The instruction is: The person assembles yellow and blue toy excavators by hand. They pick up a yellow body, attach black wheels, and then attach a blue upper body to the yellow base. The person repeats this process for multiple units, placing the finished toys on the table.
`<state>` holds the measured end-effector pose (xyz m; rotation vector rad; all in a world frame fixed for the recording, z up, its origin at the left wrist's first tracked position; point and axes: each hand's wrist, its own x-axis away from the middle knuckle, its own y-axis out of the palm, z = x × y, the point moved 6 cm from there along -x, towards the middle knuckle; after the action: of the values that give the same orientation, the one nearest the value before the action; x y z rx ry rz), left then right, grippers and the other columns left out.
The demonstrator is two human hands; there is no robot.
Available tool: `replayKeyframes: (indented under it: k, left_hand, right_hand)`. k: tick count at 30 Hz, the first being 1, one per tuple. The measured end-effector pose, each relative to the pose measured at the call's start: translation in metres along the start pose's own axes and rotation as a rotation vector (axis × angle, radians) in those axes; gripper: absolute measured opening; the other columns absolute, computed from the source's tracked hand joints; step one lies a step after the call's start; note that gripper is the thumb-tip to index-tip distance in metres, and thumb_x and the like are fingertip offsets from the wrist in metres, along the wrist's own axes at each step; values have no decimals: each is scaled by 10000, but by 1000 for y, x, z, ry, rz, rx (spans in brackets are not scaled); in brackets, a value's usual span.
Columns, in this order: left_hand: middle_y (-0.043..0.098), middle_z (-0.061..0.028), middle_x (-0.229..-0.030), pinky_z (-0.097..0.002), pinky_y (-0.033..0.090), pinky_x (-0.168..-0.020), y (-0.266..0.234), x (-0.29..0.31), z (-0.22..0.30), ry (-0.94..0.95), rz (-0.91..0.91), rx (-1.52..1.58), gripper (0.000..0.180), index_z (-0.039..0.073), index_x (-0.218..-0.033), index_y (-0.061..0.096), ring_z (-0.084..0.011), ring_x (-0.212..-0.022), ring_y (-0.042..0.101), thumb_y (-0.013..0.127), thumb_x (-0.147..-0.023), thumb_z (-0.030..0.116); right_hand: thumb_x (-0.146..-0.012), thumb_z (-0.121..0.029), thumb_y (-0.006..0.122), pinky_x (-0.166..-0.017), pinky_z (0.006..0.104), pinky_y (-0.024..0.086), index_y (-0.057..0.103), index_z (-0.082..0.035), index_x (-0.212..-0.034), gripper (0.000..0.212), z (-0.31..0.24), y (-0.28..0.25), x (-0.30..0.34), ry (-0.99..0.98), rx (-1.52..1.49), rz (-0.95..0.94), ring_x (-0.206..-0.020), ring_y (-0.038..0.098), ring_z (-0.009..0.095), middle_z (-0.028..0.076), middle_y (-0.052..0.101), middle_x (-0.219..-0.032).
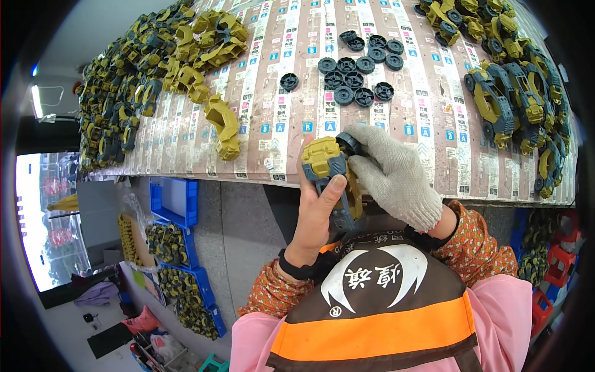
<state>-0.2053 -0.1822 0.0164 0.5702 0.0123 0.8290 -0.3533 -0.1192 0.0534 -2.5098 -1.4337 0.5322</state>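
My bare left hand (pixel 313 214) is wrapped round a yellow and dark grey toy truck (pixel 323 158), which it holds upright at the table's near edge. My right hand (pixel 396 177), in a pale knitted glove, pinches a black toy wheel (pixel 350 144) against the truck's upper right side. Whether the wheel is seated on the truck, I cannot tell. Beyond my hands, several loose black wheels (pixel 353 80) lie in a cluster on the table. A single wheel (pixel 289 81) sits apart to the left.
The table (pixel 279 130) has a printed paper covering. Yellow truck shells (pixel 222 127) and a large heap of toy parts (pixel 124 80) lie left; trucks with wheels (pixel 505 99) are piled right. Blue crates (pixel 175 201) stand on the floor at left, red stools (pixel 561 257) at right.
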Motion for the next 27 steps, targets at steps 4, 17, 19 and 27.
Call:
replayKeyframes:
  k: [4, 17, 19, 27]
  left_hand:
    - [512, -123, -1457, -361, 470, -1134, -1, -1, 2, 97, -17, -213, 966, 145, -1727, 45, -197, -1299, 563, 732, -1050, 206]
    - [561, -242, -1460, -442, 457, -1150, -3, 6, -5, 190, -198, -679, 1048, 115, -1712, -55, -322, -1322, 614, 735, -1025, 161]
    - [555, -252, -1464, -449, 456, -1150, 0, 8, -6, 194, -223, -690, 1047, 107, -1709, -53, -337, -1326, 614, 736, -1024, 162]
    - [559, -236, -1442, -438, 448, -1155, 0, 11, -14, 225, -200, -703, 1027, 85, -1704, -17, -323, -1289, 625, 743, -1016, 151]
  right_hand:
    - [-984, -101, 671, -806, 466, 606, 640, -34, -1366, 389, 0, -1, 5, -16, 72, -23, -961, 765, 421, 243, 755, -1108]
    - [-864, -77, 656, -692, 542, 557, 641, 5, -1211, 357, -12, -10, 8, -8, 356, -252, -786, 718, 466, 266, 708, -851]
    - [-837, -84, 660, -700, 543, 559, 660, 15, -1142, 320, -11, -13, 4, -23, 319, -247, -789, 715, 472, 269, 701, -839]
    - [-829, -114, 631, -757, 531, 577, 697, 19, -1055, 271, -9, -17, 5, 52, 224, -257, -856, 725, 460, 273, 703, -868]
